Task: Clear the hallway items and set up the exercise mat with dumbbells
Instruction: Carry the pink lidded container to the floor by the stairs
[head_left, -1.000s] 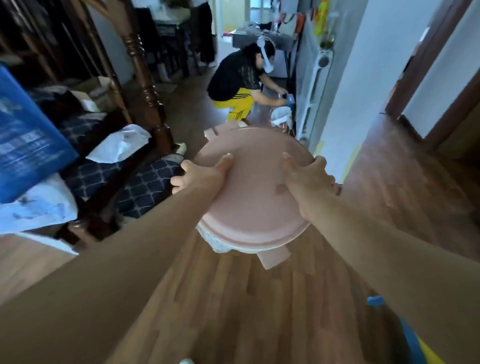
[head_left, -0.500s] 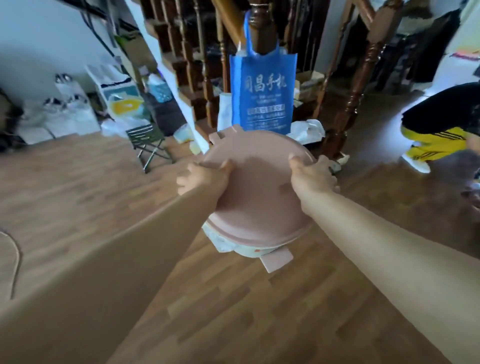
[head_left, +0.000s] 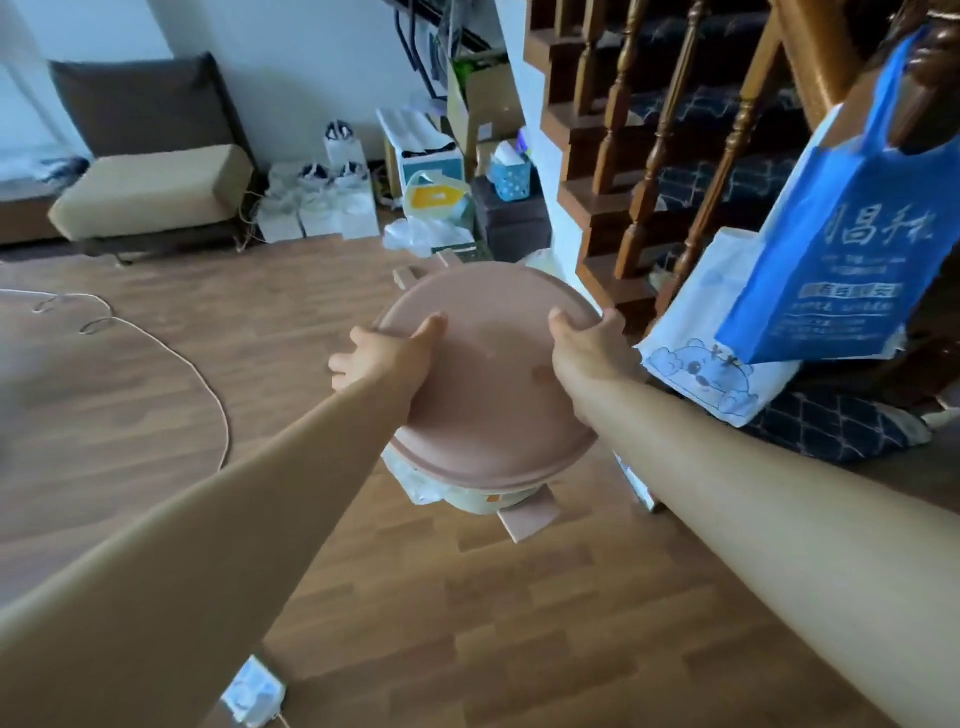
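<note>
I carry a round bin with a pink lid (head_left: 488, 374) above the wooden floor, at the centre of the view. My left hand (head_left: 387, 358) grips the lid's left rim, thumb on top. On the right rim my right hand (head_left: 587, 353) grips the same way. A pale body and a white liner show under the lid, with a pink flap at the near side. No mat or dumbbells are in view.
A wooden staircase (head_left: 649, 171) rises at the right, with a blue bag (head_left: 841, 244) hanging from its post and a white bag (head_left: 711, 338) below. Bags and boxes (head_left: 332, 208) line the far wall beside a sofa (head_left: 150, 192). A cord (head_left: 208, 395) loops across the floor on the left.
The view has swung left: the crouching person and hallway are gone, the staircase has shifted to the right, and the sofa and far wall have appeared. Both hands keep their grip on the bin.
</note>
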